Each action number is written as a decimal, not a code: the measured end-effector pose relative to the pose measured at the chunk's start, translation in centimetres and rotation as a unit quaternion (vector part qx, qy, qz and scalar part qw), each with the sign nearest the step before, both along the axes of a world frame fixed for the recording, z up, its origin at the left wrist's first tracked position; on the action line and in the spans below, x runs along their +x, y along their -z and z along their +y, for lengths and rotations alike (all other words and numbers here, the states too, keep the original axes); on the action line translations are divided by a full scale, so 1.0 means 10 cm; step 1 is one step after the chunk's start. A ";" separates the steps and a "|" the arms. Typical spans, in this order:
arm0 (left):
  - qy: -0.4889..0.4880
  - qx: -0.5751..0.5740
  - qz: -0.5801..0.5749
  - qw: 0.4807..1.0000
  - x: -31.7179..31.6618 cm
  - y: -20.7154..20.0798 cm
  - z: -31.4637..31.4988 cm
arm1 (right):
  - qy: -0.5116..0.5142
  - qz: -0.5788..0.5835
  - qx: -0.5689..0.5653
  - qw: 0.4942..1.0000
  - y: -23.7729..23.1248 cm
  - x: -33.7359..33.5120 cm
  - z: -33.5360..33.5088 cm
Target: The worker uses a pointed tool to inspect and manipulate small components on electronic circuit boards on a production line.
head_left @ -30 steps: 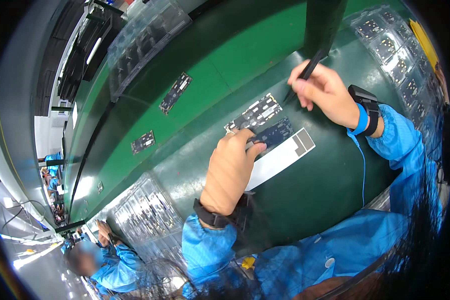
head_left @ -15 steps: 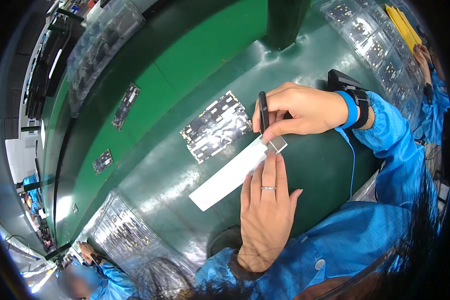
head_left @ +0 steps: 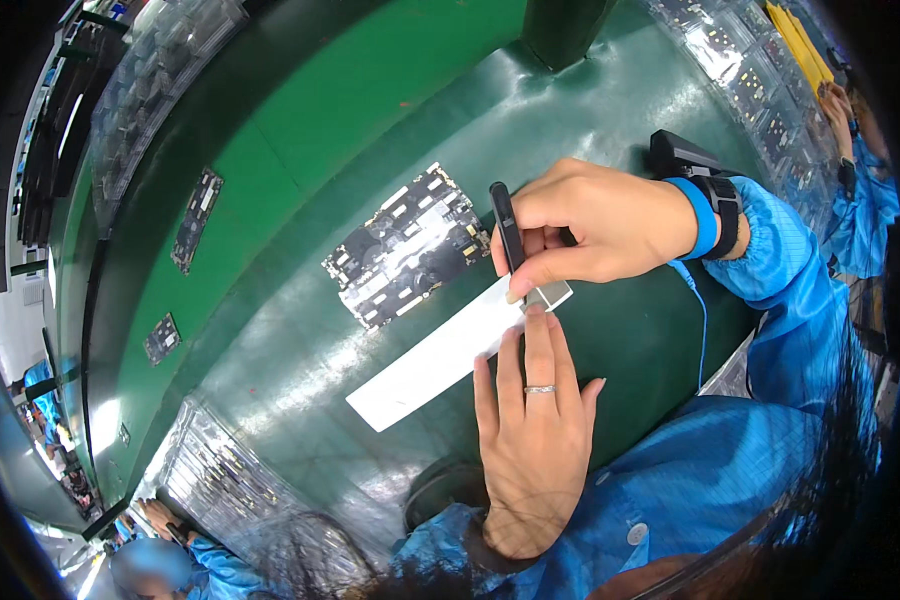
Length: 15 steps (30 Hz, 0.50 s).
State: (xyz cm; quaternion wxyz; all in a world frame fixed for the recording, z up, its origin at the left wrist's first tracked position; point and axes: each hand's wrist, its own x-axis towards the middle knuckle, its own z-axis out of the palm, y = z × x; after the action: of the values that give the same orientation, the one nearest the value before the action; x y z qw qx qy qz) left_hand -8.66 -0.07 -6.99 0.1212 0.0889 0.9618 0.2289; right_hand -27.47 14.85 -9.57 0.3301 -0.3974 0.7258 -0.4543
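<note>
Have dark green bench (head_left: 640,370) across most of the scene, clear trays (head_left: 770,110) at far right, another clear tray (head_left: 210,470) at near left. Seeing right hand (head_left: 595,225) pinching a tool; left hand (head_left: 535,430) near, laid flat, grasping nothing, fingertips down on right end of white strip (head_left: 420,365). Left of right hand, on far side of strip: circuit boards (head_left: 405,245), apparently two edge to edge. Farther left: two loose boards (head_left: 197,220), well apart from strip. Black pen-like tool (head_left: 507,225) pointing down at grey patch (head_left: 554,292) on strip's right end; cannot tell exact tip contact behind fingers. Reading as partway: separation at grey end in hand, no grey piece visibly lifted clear yet. Cannot tell how many boards done or left.
</note>
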 end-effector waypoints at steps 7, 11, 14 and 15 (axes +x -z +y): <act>-0.009 0.009 0.017 1.000 -0.03 -0.06 -0.08 | 0.137 -0.155 -0.045 0.977 -0.05 -0.11 -0.08; -0.026 0.069 0.010 0.997 -0.22 -0.06 -0.16 | 0.161 -0.091 -0.034 0.982 -0.01 -0.33 -0.24; -0.068 -0.009 0.098 0.993 -0.46 0.15 -0.26 | 0.155 -0.101 -0.046 0.982 0.05 -0.39 -0.34; -0.071 -0.008 0.113 0.991 -0.45 0.16 -0.29 | 0.156 -0.107 -0.048 0.981 0.05 -0.37 -0.36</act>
State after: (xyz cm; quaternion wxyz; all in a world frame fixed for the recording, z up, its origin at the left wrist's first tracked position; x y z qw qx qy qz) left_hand -13.18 -2.97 -8.60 -0.0040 0.0450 0.9750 0.2178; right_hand -31.19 11.28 -10.12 0.3118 -0.2439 0.7166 -0.5742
